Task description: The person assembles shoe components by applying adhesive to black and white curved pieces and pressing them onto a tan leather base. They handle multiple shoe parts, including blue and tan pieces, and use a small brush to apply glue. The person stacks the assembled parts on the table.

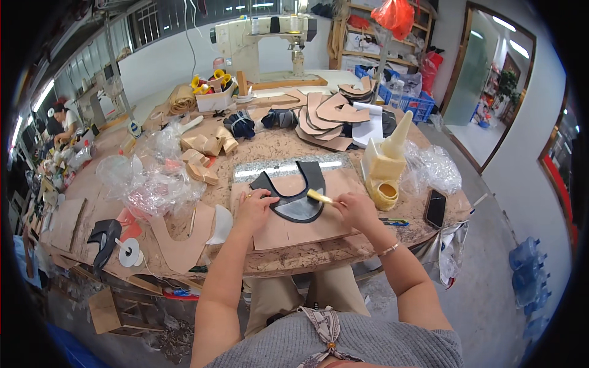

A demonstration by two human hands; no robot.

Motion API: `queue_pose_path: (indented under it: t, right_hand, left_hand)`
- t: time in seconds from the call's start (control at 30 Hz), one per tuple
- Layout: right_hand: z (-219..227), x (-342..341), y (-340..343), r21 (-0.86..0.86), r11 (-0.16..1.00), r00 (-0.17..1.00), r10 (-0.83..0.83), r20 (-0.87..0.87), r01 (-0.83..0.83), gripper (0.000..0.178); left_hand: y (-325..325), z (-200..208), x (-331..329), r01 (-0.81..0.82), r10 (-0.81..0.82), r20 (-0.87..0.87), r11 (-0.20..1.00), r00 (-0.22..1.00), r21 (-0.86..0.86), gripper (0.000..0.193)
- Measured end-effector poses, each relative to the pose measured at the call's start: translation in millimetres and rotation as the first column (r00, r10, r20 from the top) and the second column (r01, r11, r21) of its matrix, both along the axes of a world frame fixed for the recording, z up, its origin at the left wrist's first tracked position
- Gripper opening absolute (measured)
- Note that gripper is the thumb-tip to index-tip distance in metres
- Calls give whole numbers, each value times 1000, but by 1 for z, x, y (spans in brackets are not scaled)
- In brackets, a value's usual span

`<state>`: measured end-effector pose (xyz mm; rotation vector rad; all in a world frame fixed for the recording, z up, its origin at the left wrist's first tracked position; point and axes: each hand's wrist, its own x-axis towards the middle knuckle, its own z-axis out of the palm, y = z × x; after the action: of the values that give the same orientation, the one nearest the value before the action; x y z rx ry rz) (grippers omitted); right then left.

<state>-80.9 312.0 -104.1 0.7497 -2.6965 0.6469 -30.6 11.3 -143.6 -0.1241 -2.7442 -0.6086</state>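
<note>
A black U-shaped shoe upper (314,178) with a grey patch on its rounded end lies flat on a tan board (288,236). My left hand (254,210) is at its left arm, thumb and fingertips pressed onto the black edge. My right hand (356,210) grips a small brush (319,196) by its handle. The pale yellow bristles touch the upper near the right side of the grey patch. Just beyond my right hand stands a yellowed, glue-crusted container (383,172) with a tall cone-shaped spout and a round open pot in front.
A phone (435,207) and a cutter knife (394,222) lie to the right. Crumpled clear plastic (153,184), wooden blocks (199,165) and a white spool (130,252) are on the left. Stacked tan U-shaped pieces (325,116) and a sewing machine (264,46) are behind.
</note>
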Motion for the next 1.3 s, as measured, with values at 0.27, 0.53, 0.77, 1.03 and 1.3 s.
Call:
queue_pose_path:
  t: [0.27,0.53,0.77,1.03,1.3]
  right_hand:
    - [3,-25,10,109,981,987,-155,-37,158,23]
    - [-27,-16,139,-546,779,908,-412,-73,309,15]
    - [-73,-21,190,-120,931,825,-361,-434,345,17]
    - [-87,-27,192,-225,903,902,-404,-151,367,49]
    - [-55,22,104,-436,881,861,-358,-362,184,42]
  left_hand:
    - [0,-2,-1,0,0,-4,999,1000,39,30]
    - [-21,-23,-16,139,-131,-53,975,990,176,35]
    - [8,-2,14,177,-16,-451,932,892,317,36]
    - [-21,2,67,24,212,-258,727,943,686,34]
    - [-124,9,175,-495,491,139,869,860,-9,43]
